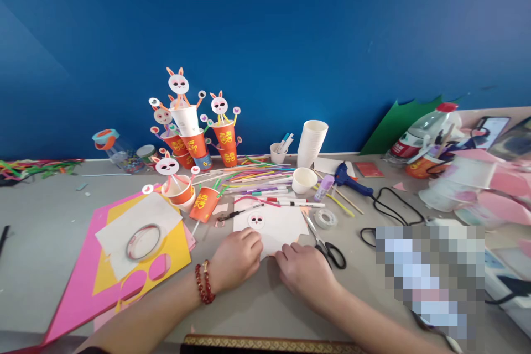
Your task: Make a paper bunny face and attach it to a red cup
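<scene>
My left hand (pixel 237 257), with a red bead bracelet (pixel 203 282) at its wrist, rests at the lower left of a white paper sheet (pixel 276 227). Its fingers are curled in, and what they hold, if anything, is hidden. At the sheet's lower edge lies my right hand (pixel 306 272), its fingers bent and pressed together around something too small to name. A round white rabbit face (pixel 256 222) with dark eyes lies on the sheet just beyond my left fingers. Black-handled scissors (pixel 332 251) and a clear tape roll (pixel 325 218) sit right of the sheet.
Cup rabbits (pixel 178 86) stand at the back left, near several pipe cleaners (pixel 249 177). White paper cups (pixel 312 144), a glue stick (pixel 323 188) and a blue glue gun (pixel 350 181) with its cord are behind. Coloured paper (pixel 78 265) bearing a tape ring (pixel 143 241) lies left.
</scene>
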A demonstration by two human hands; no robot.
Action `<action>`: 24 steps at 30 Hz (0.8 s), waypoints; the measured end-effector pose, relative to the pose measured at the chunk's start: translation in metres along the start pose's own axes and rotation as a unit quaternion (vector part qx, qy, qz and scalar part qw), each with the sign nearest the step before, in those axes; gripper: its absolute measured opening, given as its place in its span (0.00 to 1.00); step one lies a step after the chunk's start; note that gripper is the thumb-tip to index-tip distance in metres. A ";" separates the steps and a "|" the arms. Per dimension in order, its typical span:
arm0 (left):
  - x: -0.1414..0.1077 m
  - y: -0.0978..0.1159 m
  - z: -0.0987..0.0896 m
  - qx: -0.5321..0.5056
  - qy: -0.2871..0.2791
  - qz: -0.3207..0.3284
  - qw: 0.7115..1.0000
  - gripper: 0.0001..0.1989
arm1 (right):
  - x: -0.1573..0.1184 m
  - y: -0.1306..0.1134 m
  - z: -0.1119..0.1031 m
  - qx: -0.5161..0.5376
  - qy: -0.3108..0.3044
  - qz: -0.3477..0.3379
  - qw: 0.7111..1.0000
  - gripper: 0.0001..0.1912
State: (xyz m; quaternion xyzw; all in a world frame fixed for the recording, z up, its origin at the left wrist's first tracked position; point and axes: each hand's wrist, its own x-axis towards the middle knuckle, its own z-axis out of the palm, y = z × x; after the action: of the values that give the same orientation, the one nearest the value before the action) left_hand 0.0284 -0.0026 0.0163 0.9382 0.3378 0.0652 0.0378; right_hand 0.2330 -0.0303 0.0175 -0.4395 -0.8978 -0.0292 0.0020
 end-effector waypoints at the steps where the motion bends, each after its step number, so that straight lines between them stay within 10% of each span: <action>1: 0.000 -0.001 -0.001 -0.007 0.002 -0.003 1.000 0.02 | -0.002 0.000 0.002 0.001 0.013 -0.003 1.000 0.01; 10: -0.001 -0.006 -0.004 -0.006 0.012 -0.013 1.000 0.08 | -0.015 0.004 0.012 -0.021 0.127 -0.037 0.991 0.05; 24: 0.000 -0.016 0.001 0.023 0.054 -0.046 0.997 0.07 | -0.047 0.012 0.000 0.056 0.041 -0.095 0.993 0.03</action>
State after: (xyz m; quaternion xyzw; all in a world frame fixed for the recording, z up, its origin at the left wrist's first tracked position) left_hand 0.0183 0.0091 0.0137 0.9174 0.3836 0.1060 0.0007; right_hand 0.2708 -0.0600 0.0171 -0.3501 -0.9347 0.0029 0.0606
